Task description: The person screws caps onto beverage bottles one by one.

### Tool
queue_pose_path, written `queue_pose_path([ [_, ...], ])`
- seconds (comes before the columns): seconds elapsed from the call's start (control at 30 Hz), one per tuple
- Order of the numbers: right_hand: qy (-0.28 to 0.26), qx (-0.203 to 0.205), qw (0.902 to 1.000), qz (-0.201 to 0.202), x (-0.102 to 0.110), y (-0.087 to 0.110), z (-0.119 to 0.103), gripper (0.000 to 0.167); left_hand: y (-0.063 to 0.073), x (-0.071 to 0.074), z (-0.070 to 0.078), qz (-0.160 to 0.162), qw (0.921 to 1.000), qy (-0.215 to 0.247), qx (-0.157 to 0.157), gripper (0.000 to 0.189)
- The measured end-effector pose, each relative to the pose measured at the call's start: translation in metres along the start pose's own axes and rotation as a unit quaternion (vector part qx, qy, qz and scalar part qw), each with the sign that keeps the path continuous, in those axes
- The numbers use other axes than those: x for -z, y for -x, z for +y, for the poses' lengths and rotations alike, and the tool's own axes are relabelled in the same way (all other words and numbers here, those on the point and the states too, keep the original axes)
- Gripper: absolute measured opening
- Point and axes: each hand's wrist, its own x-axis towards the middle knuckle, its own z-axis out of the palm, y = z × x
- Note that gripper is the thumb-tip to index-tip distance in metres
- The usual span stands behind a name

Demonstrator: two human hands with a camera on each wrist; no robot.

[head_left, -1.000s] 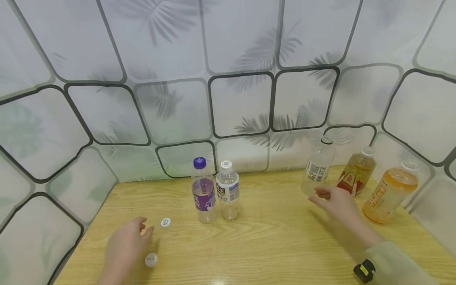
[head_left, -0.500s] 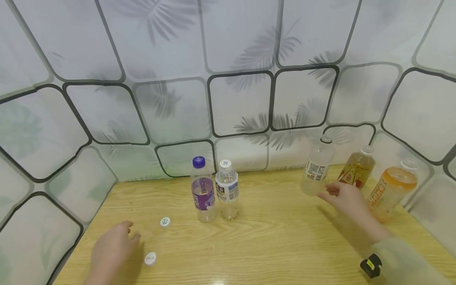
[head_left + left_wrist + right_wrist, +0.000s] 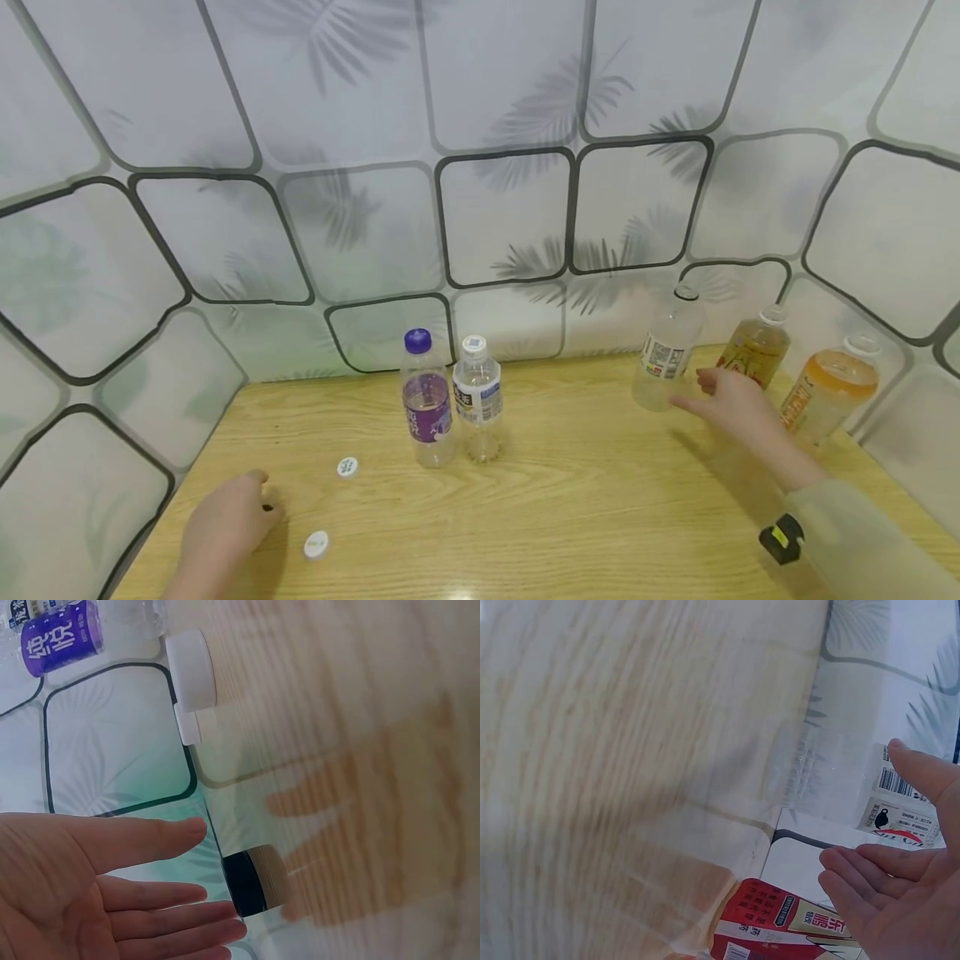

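Note:
Low at the left of the head view, my left hand (image 3: 225,517) hovers over the table beside a black bottle cap (image 3: 267,507). In the left wrist view the thumb and straight fingers stand apart, with the cap (image 3: 246,885) just past the fingertips; contact cannot be told. At the right, my right hand (image 3: 738,408) reaches between an uncapped clear bottle (image 3: 665,358) and a red-labelled bottle (image 3: 759,346). Its fingers are relaxed and hold nothing. The right wrist view shows the thumb by the clear bottle's label (image 3: 904,791), with the red label (image 3: 769,922) below the fingers.
Two white caps (image 3: 316,545) (image 3: 347,467) lie right of my left hand. A purple-labelled bottle (image 3: 427,408) and a clear white-capped bottle (image 3: 478,400) stand mid-table. An orange-tinted bottle (image 3: 840,375) stands at far right. A patterned curtain (image 3: 510,217) borders the wooden table (image 3: 555,500).
My left hand has moved left, away from the white caps, and the black cap now shows beside its fingers. My right hand has shifted slightly right and back. The bottles stay put.

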Motion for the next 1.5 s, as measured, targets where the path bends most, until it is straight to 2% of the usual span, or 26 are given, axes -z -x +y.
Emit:
queue_pose_path([
  [0.23,-0.003,-0.003,1.0,0.007,0.003,-0.011,-0.004,0.089,0.0,0.0,-0.005,-0.011,0.9999,-0.003,-0.001,0.047],
  [0.43,-0.028,-0.02,0.9994,0.005,0.01,-0.018,-0.01,0.099,0.002,0.0,-0.007,-0.017,0.9999,-0.002,0.0,0.04],
  [0.73,-0.037,-0.001,0.9985,0.039,0.015,-0.024,-0.021,0.081,0.003,0.0,-0.008,-0.023,0.9997,0.005,0.006,0.025],
  [1.03,-0.057,-0.001,0.9964,0.062,0.019,-0.033,-0.028,0.074,0.001,-0.001,-0.008,-0.02,0.9998,-0.004,0.008,0.019],
  [1.13,-0.056,-0.007,0.9958,0.071,0.018,-0.035,-0.03,0.072,0.0,-0.001,-0.007,-0.023,0.9997,0.0,0.012,0.017],
  [1.37,-0.088,-0.045,0.9918,0.082,0.018,-0.038,-0.032,0.07,0.0,-0.001,-0.007,-0.012,0.9999,0.012,0.003,0.024],
  [1.5,-0.083,-0.067,0.991,0.082,0.018,-0.043,-0.032,0.068,-0.001,0.0,-0.004,-0.008,0.9999,0.009,-0.004,0.025],
])
